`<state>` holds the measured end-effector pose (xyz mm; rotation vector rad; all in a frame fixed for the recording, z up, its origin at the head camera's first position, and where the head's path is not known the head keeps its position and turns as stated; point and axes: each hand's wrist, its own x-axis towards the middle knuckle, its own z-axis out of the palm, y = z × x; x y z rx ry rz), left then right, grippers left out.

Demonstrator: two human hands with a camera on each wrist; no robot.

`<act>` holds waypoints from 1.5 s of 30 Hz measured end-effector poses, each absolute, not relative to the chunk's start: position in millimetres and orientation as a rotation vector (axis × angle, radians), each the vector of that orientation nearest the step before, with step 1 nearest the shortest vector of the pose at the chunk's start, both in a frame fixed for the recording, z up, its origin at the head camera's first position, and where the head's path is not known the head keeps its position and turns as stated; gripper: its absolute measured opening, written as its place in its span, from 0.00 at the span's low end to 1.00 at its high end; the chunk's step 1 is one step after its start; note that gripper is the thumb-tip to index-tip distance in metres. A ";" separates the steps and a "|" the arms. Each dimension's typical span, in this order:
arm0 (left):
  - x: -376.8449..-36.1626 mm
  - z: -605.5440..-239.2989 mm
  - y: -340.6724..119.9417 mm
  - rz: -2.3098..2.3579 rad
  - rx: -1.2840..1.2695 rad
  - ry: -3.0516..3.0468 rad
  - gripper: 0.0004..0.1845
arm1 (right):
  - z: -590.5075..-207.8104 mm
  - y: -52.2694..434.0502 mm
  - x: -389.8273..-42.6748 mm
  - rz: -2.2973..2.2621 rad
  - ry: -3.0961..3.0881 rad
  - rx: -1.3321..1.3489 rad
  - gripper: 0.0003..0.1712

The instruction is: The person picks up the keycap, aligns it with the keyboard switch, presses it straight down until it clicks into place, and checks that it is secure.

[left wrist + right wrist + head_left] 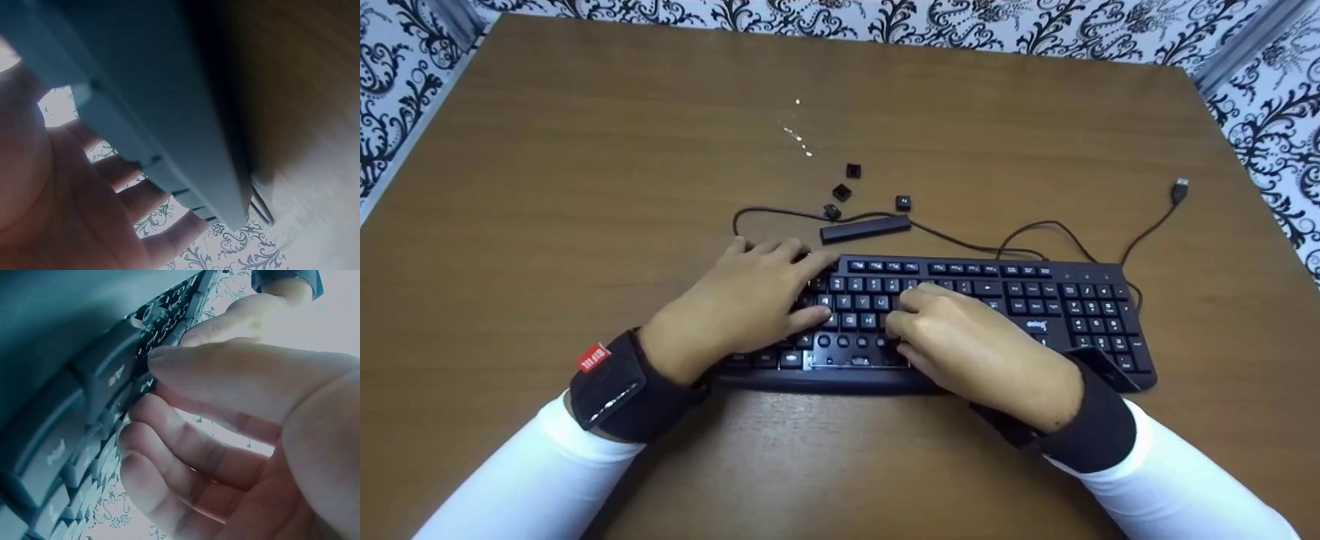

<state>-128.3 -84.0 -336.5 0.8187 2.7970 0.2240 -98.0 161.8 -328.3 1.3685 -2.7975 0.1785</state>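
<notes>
A black keyboard (840, 382) lies on the table, with two lower rows partly stripped of their keycaps in the middle. My left hand (742, 300) rests over its left end, fingers stretched toward the far edge and thumb on the keys. In the left wrist view, the fingers (174, 236) reach straight across the keys. My right hand (964, 341) is bent over the middle of the keyboard. Its thumb (214, 374) and index finger pinch a keycap (147, 384) beside the stripped row, while the other fingers curl below.
Behind the keyboard lie a long space bar keycap (865, 229) and several small loose keycaps (841, 193). The keyboard's cable (960, 241) winds around them and ends in a USB plug (1180, 191) at the right. Small bright specks (798, 139) show farther back on the wooden table (622, 150).
</notes>
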 end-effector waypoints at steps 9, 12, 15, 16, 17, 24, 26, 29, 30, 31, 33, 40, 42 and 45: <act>-128.6 -338.1 -82.3 0.222 0.835 2.800 0.38 | -330.6 162.9 -98.1 0.218 -2.784 1.365 0.07; -128.3 -338.5 -82.8 0.218 0.839 2.809 0.38 | -330.9 161.6 -98.0 0.210 -2.789 1.359 0.07; -127.9 -339.0 -83.2 0.217 0.835 2.811 0.38 | -331.7 159.9 -98.0 0.203 -2.804 1.347 0.08; -127.6 -339.3 -83.4 0.217 0.832 2.809 0.38 | -332.1 159.5 -97.9 0.205 -2.812 1.344 0.08; -127.4 -339.5 -83.5 0.218 0.827 2.804 0.38 | -332.3 159.2 -97.9 0.208 -2.814 1.345 0.08; -127.2 -338.5 -83.5 0.218 0.777 2.778 0.39 | -334.6 159.6 -101.5 0.226 -2.807 1.375 0.08; -127.0 -338.2 -82.9 0.218 0.771 2.767 0.42 | -334.8 160.5 -102.4 0.248 -2.818 1.377 0.08; -127.0 -337.9 -82.4 0.211 0.769 2.752 0.47 | -335.2 161.3 -103.2 0.258 -2.830 1.370 0.08; -127.2 -337.7 -82.6 0.207 0.766 2.751 0.48 | -335.3 161.1 -103.5 0.255 -2.829 1.367 0.08; -127.4 -337.4 -82.9 0.202 0.763 2.751 0.48 | -335.6 160.8 -103.9 0.249 -2.826 1.363 0.08; -128.0 -336.9 -83.8 0.192 0.746 2.750 0.49 | -336.0 160.0 -105.2 0.237 -2.818 1.351 0.08; -129.7 -335.5 -85.7 0.196 0.727 2.724 0.49 | -337.2 159.1 -107.6 0.214 -2.814 1.310 0.07; -129.9 -335.6 -86.0 0.222 0.731 2.715 0.48 | -337.1 159.2 -107.4 0.208 -2.809 1.305 0.07; -130.5 -336.2 -85.7 0.258 0.739 2.706 0.47 | -337.1 159.3 -107.0 0.202 -2.806 1.297 0.07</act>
